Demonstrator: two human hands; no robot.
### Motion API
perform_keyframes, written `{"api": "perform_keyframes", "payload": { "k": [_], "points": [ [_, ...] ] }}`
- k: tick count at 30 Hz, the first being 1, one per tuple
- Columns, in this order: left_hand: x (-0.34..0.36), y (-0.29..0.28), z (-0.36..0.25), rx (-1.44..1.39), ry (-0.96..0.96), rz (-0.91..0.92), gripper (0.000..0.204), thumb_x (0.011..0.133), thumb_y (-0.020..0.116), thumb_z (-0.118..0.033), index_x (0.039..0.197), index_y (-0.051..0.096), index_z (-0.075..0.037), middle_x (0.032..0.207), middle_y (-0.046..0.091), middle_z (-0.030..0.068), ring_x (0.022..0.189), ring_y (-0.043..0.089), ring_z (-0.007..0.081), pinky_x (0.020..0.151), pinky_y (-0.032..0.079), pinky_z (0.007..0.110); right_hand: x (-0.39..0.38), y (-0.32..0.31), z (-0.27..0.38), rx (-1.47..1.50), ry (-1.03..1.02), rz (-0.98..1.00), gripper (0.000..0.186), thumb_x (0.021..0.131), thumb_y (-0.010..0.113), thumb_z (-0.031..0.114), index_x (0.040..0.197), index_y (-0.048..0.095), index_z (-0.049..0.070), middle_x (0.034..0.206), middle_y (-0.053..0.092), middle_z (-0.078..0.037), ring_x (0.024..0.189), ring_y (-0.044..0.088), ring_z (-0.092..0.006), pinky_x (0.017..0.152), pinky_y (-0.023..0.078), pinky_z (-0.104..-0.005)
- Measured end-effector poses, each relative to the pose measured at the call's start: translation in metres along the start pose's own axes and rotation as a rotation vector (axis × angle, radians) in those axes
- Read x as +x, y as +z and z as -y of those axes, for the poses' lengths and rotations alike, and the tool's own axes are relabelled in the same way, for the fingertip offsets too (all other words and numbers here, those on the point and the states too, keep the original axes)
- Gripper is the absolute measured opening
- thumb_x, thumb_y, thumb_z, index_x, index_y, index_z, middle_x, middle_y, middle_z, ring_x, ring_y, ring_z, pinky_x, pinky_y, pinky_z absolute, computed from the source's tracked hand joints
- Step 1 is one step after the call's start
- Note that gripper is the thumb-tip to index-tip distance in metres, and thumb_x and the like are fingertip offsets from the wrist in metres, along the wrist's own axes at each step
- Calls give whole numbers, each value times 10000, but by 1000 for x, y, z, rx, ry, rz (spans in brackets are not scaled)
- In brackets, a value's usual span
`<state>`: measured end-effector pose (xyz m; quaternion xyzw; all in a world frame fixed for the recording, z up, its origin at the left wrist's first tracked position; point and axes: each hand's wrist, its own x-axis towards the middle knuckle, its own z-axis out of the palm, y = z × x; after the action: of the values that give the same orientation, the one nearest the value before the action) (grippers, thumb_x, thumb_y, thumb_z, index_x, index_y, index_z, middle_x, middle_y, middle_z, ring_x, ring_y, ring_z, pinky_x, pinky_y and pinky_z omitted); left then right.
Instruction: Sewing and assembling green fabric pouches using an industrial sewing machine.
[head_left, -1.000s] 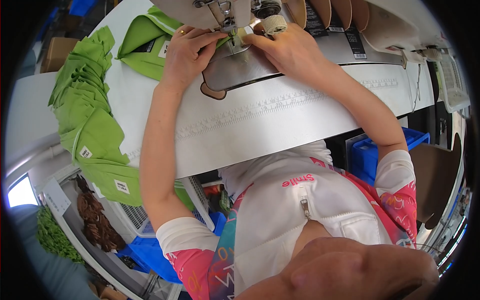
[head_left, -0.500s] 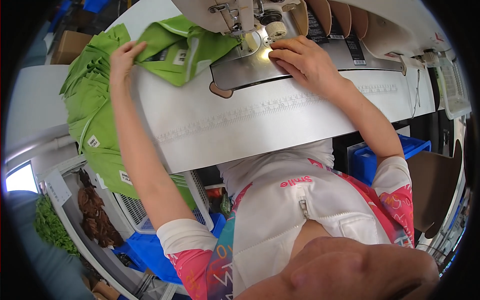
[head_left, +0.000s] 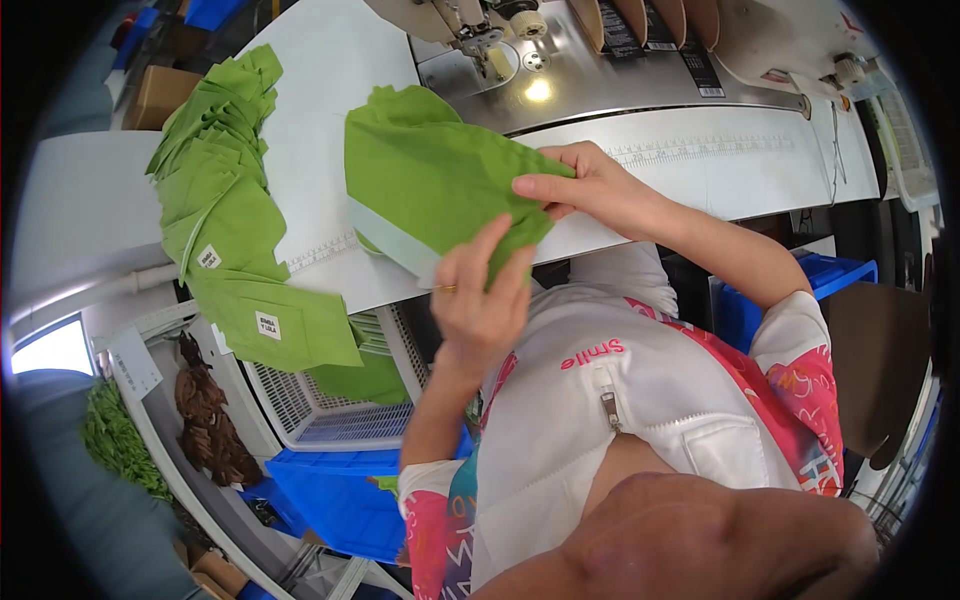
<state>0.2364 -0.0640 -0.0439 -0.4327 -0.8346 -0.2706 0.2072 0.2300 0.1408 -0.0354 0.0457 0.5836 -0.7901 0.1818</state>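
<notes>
Bright, even daylight fills the scene, washing the white counter (head_left: 330,150) almost to glare. A small lamp throws a hot yellow-white spot on the steel plate of the sewing machine (head_left: 540,90). Shadows are soft and short. The fisheye lens bends straight edges and blacks out the corners. The near foreground at the bottom is out of focus; the centre stays sharp.

This was a garment sewing workshop. An industrial sewing machine (head_left: 480,30) stood on a white counter (head_left: 330,120), beside a stack of cut green fabric pieces (head_left: 230,220). Blue plastic crates (head_left: 330,500) sat underneath.
</notes>
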Motion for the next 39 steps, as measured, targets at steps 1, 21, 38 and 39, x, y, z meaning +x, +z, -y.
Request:
{"api": "perform_keyframes", "payload": {
  "k": [1, 21, 38, 39],
  "points": [
    [-2, 10, -10, -23, -34, 4, 315, 664, 734, -56, 973, 682, -85, 1168, 598, 116, 962, 559, 255, 800, 453, 345, 1, -3, -4, -48, -42, -28, 273, 871, 668, 266, 980, 670, 16, 885, 668, -48, 796, 611, -85, 710, 490, -229],
    [37, 17, 37, -857, -351, -12, 274, 675, 773, 11, 894, 613, -29, 930, 600, 64, 903, 568, 203, 811, 445, 296, 7, 13, 0, 58, -167, -4, 159, 813, 734, 185, 865, 688, 41, 762, 652, 21, 671, 558, -40, 599, 440, -222],
    [57, -25, 44, -837, -318, -84, 269, 718, 717, 111, 960, 623, 43, 882, 586, 41, 788, 525, 113, 762, 440, 238, -26, 13, 29, -981, -952, -373, 253, 800, 718, 209, 922, 648, -1, 1208, 553, -163, 865, 617, -257, 717, 501, -331],
    [56, -23, 46, -822, -315, -101, 271, 708, 732, 81, 953, 640, 11, 840, 590, 34, 757, 537, 112, 727, 444, 244, -23, 18, 31, -954, -860, -333, 256, 820, 703, 225, 919, 653, -6, 1217, 545, -173, 879, 618, -265, 729, 498, -337]
  ]
}}
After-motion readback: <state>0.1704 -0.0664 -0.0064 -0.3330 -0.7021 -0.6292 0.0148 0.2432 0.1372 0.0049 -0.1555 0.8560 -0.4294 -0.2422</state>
